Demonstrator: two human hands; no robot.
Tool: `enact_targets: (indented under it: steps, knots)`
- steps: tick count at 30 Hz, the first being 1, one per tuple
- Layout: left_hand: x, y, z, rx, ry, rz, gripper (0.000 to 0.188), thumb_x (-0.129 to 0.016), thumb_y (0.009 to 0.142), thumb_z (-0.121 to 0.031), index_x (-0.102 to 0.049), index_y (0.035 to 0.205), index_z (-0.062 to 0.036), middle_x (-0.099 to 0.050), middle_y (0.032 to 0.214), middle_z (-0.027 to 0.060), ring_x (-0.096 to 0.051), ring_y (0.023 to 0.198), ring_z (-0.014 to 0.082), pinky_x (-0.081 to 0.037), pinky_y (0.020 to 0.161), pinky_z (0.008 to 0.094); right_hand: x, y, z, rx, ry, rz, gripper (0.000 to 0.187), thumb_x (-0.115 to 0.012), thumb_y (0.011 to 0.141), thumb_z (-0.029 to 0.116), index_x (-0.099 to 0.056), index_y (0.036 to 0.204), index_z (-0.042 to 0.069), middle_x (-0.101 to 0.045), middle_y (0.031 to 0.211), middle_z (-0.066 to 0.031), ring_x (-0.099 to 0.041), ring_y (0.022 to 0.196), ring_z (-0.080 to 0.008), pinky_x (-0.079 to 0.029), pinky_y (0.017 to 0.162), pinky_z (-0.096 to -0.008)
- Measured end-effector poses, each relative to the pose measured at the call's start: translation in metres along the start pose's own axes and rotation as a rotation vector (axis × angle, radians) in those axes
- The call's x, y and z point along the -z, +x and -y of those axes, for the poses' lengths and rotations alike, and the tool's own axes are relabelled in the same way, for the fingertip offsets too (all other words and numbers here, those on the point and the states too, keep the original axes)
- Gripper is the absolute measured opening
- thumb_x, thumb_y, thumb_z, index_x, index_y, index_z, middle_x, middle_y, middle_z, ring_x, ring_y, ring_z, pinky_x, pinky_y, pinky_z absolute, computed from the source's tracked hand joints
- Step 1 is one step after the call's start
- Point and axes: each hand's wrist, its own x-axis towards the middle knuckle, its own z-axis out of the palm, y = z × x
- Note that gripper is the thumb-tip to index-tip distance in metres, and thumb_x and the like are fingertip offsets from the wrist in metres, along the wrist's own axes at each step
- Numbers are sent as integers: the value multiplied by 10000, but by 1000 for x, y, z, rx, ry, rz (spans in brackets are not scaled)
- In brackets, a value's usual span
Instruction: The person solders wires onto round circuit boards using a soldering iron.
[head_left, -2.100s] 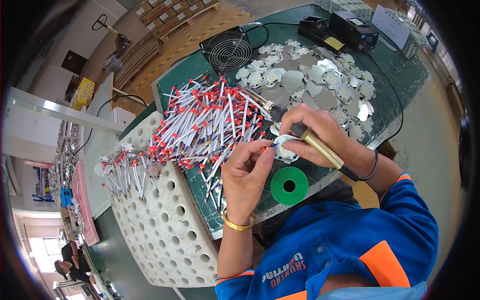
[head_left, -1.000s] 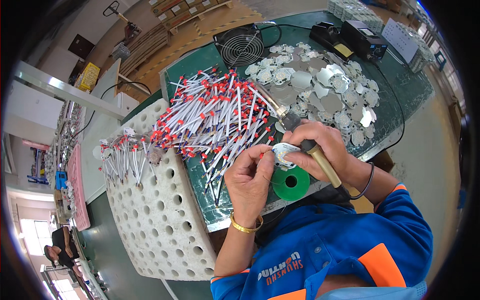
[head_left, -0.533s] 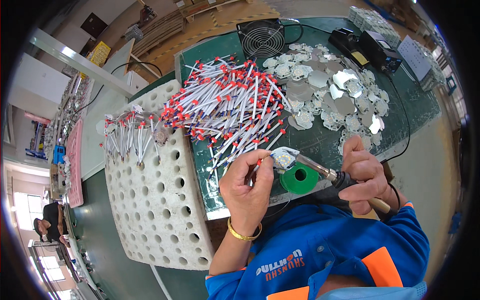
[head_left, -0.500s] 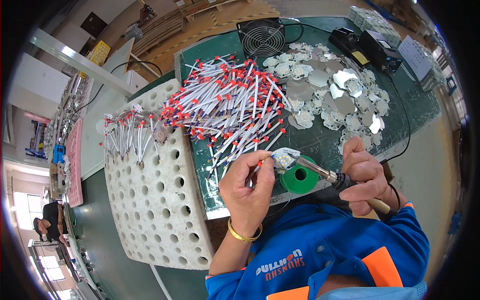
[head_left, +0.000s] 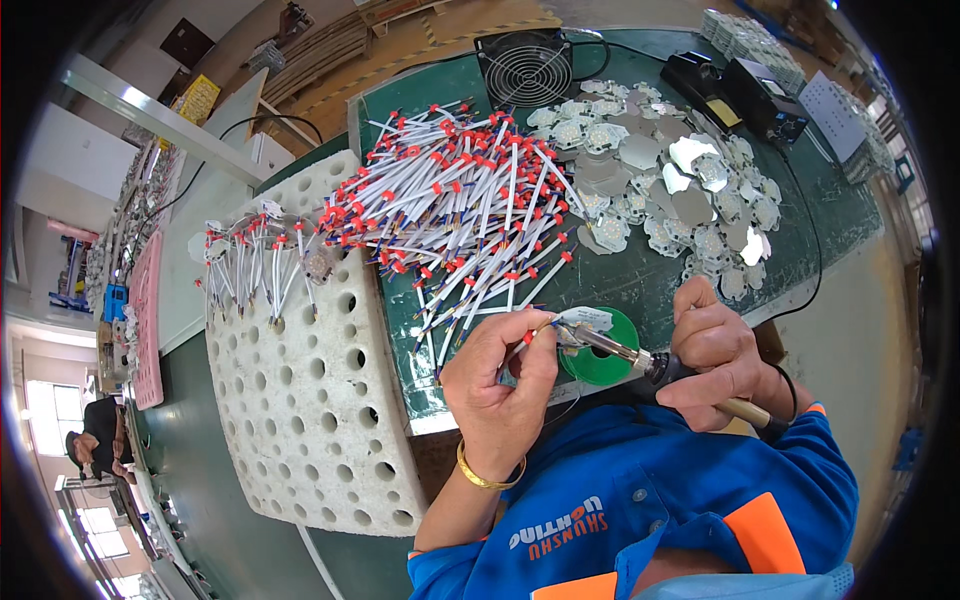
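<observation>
My left hand (head_left: 500,385) pinches a short white wire lead with a red collar (head_left: 529,337). At its fingertips is a small LED circuit board (head_left: 588,318), tilted with its edge raised. My right hand (head_left: 715,355) is closed around the handle of a soldering iron (head_left: 628,353). The iron's tip reaches across to the wire end and board by my left fingertips; exact contact is hard to make out. Just beneath the board and iron lies a green solder spool (head_left: 600,373), partly covered by them.
A heap of red-collared wire leads (head_left: 465,190) covers the green table's middle. Loose circuit boards (head_left: 690,205) spread to its right. A fan (head_left: 526,72) and a soldering station (head_left: 765,100) stand behind. At left, a white holed foam block (head_left: 300,400) carries wired boards. Someone sits far left.
The soldering iron has moved left and its tip is now near my left fingertips. The board has tilted, so its LED face shows less. My right hand has shifted slightly left.
</observation>
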Motion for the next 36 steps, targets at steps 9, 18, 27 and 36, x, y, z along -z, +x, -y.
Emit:
enact_targets:
  steps: [9, 18, 27, 36]
  knots:
    - [-1, 3, -4, 129, -121, -14, 96, -625, 768, 6, -633, 864, 3, -555, 707, -19, -412, 546, 2, -312, 467, 151, -4, -2, -3, -19, -60, -44, 398, -560, 574, -23, -619, 932, 141, -358, 528, 33, -402, 459, -153, -348, 574, -318]
    - [-3, 7, -2, 141, -46, 33, 134, -574, 802, 39, -622, 926, 29, -568, 720, -22, -456, 602, 14, -347, 523, 145, -2, 0, 0, -78, -35, -77, 357, -546, 583, -33, -616, 900, 117, -413, 535, 20, -434, 464, -157, -372, 573, -321]
    - [-9, 9, 0, 113, -95, -15, 94, -628, 769, -10, -640, 862, -4, -556, 692, -29, -406, 534, -6, -310, 464, 148, -4, -5, -10, -26, -50, -103, 328, -533, 590, -25, -613, 878, 109, -415, 534, 22, -437, 458, -156, -359, 554, -318]
    - [-9, 13, 5, 234, -189, -6, 108, -620, 796, -33, -636, 895, 8, -531, 652, -62, -401, 558, -15, -306, 484, 135, 3, 0, -10, -23, -23, -91, 243, -520, 631, -16, -592, 852, 56, -488, 547, -12, -449, 461, -172, -350, 548, -326]
